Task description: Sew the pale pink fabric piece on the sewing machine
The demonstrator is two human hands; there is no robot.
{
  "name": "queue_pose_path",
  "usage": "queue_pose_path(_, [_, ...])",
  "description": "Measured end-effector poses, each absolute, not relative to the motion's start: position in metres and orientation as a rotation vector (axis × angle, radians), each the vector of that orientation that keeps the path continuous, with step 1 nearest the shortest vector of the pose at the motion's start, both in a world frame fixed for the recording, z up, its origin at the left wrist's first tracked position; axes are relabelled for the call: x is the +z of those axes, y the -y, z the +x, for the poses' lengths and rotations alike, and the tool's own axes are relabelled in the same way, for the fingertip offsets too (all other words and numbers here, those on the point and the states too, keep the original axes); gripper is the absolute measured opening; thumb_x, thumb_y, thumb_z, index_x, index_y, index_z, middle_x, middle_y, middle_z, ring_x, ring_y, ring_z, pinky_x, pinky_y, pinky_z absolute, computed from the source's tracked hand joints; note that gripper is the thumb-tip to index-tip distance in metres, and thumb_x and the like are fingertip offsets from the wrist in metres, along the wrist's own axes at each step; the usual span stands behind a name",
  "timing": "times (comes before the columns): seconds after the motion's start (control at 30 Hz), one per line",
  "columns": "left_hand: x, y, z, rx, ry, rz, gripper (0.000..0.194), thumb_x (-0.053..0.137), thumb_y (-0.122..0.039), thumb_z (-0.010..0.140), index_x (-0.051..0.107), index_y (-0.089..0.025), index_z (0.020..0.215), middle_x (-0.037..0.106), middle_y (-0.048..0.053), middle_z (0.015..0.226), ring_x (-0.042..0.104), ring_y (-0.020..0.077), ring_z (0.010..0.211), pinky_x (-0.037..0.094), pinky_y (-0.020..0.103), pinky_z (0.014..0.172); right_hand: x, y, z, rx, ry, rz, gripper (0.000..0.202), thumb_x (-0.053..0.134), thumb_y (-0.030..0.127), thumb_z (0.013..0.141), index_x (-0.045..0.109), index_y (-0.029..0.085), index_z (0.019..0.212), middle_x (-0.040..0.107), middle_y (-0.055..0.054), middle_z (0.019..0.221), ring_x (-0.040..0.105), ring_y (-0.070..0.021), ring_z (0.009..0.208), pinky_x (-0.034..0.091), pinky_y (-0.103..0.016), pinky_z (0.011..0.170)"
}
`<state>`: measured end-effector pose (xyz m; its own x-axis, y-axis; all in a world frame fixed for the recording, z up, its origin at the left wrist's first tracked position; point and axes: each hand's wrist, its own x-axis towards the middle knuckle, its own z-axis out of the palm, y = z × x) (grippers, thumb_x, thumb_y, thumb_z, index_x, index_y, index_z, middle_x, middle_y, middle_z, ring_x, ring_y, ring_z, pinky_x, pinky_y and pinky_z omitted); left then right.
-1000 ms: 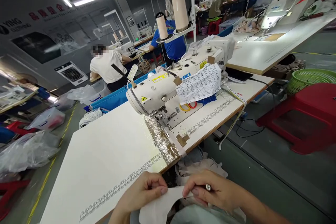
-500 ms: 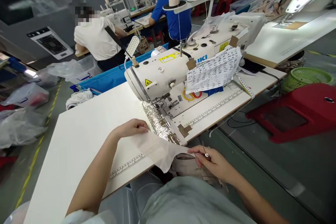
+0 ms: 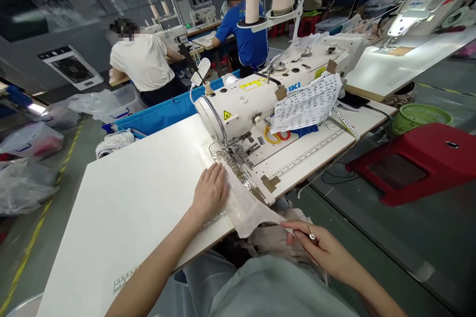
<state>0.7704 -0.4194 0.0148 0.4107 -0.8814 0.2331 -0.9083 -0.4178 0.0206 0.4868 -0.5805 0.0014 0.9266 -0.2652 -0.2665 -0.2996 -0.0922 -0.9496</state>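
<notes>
A thin, pale fabric piece point(image 3: 243, 208) lies over the table's front edge, its far end by the sewing machine point(image 3: 241, 104). My left hand point(image 3: 210, 189) rests flat on that far end, fingers stretched toward the needle area and just left of the shiny foil-like covering point(image 3: 247, 178) on the machine bed. At the near right end, my right hand point(image 3: 316, 242) pinches the fabric between thumb and fingers. A small, thin tool with a silvery end point(image 3: 311, 236) sits across that hand; its kind is unclear. More beige cloth point(image 3: 275, 242) hangs below the table edge.
Yellow-and-red-handled scissors point(image 3: 277, 134) lie under the machine arm beside a handwritten sheet point(image 3: 307, 104). A red stool point(image 3: 420, 163) and green basket point(image 3: 424, 116) stand at right. A blue cloth trough point(image 3: 159, 111) runs behind the table; two people sit beyond it.
My left hand has moved right and forward, from pinching the fabric's edge to lying flat on it. The fabric's far end has shifted toward the machine. My right hand keeps its pinch, slightly farther right.
</notes>
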Motion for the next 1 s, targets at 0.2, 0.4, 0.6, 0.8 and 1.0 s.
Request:
queue_pose_path(0.2, [0.004,0.420,0.748,0.193,1.681,2.625,0.058,0.028,-0.040,0.102,0.041,-0.003,0.144,0.037,0.018,0.152,0.035,0.0321,0.142,0.036,0.052,0.116,0.009,0.589,0.461,0.091,-0.482,-1.656,0.061,0.040,0.069,0.093,0.064,0.019,0.120,0.062,-0.007,0.084,0.038,-0.0095,0.049,0.038,-0.023,0.045])
queue_pose_path(0.4, [0.008,0.441,0.745,0.203,1.642,2.649,0.059,0.030,-0.041,0.100,0.041,-0.003,0.144,0.036,0.020,0.153,0.034,0.0346,0.142,0.033,0.053,0.117,0.012,0.593,0.450,0.100,-0.516,-1.685,0.056,0.040,0.066,0.095,0.062,0.021,0.121,0.064,-0.007,0.086,0.045,-0.0112,0.051,0.043,-0.025,0.048])
queue_pose_path(0.6, [0.011,0.451,0.749,0.210,1.592,2.668,0.059,0.036,-0.039,0.097,0.043,-0.002,0.142,0.040,0.021,0.151,0.036,0.0352,0.141,0.033,0.051,0.116,0.014,0.592,0.459,0.054,-0.468,-1.713,0.053,0.039,0.061,0.097,0.062,0.020,0.122,0.064,-0.007,0.085,0.048,-0.0112,0.050,0.044,-0.024,0.047])
queue_pose_path(0.8, [0.019,0.459,0.753,0.178,1.588,2.667,0.064,0.041,-0.040,0.092,0.040,0.000,0.143,0.042,0.021,0.150,0.039,0.0361,0.136,0.031,0.053,0.115,0.017,0.593,0.462,0.034,-0.463,-1.726,0.053,0.039,0.061,0.097,0.062,0.019,0.120,0.064,-0.007,0.083,0.049,-0.0116,0.051,0.044,-0.023,0.046])
queue_pose_path(1.0, [0.022,0.468,0.760,0.190,1.545,2.637,0.062,0.039,-0.040,0.093,0.041,0.000,0.141,0.050,0.022,0.139,0.043,0.0343,0.128,0.033,0.052,0.111,0.020,0.593,0.464,0.011,-0.467,-1.741,0.051,0.039,0.059,0.098,0.063,0.019,0.120,0.065,-0.007,0.083,0.050,-0.0123,0.053,0.044,-0.023,0.047])
